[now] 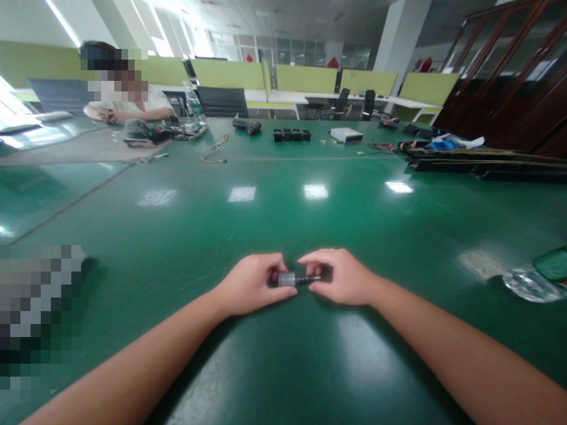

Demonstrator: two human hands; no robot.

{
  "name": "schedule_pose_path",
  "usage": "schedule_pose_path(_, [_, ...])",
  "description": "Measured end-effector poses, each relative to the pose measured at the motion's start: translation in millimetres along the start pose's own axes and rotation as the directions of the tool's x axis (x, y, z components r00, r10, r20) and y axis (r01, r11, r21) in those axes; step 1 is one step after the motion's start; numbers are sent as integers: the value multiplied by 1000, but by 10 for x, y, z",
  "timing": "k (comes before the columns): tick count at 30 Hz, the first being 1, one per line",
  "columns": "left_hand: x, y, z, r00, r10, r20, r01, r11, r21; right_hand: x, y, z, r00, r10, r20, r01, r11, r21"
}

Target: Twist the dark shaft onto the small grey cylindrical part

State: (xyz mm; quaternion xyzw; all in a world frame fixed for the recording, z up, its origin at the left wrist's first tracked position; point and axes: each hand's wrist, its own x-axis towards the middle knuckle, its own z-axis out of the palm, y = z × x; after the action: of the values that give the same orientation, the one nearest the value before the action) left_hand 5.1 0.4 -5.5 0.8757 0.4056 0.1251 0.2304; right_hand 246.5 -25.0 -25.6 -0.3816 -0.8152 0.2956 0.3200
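A small cylindrical metal part (287,279) with a grey body and a thin dark shaft pointing right lies at the centre, low over the green table (283,218). Around its thick left end, the fingers and thumb of my left hand (257,283) are closed. My right hand (343,276) is at the shaft end, its thumb and fingers curved apart on either side of the tip. Whether those right fingers touch the shaft cannot be made out.
Across the table, a person (128,97) sits at the far left near electronic parts. Along the far side are a black block (292,135), a white box (346,135) and dark strips (487,164). A clear bottle (534,285) lies at right.
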Motion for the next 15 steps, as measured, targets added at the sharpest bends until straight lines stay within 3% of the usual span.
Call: schedule_pose_path(15, [6,9,10,1000,4,9,-4,1000,2,27,41,12,999,-44,23,46,993,-109])
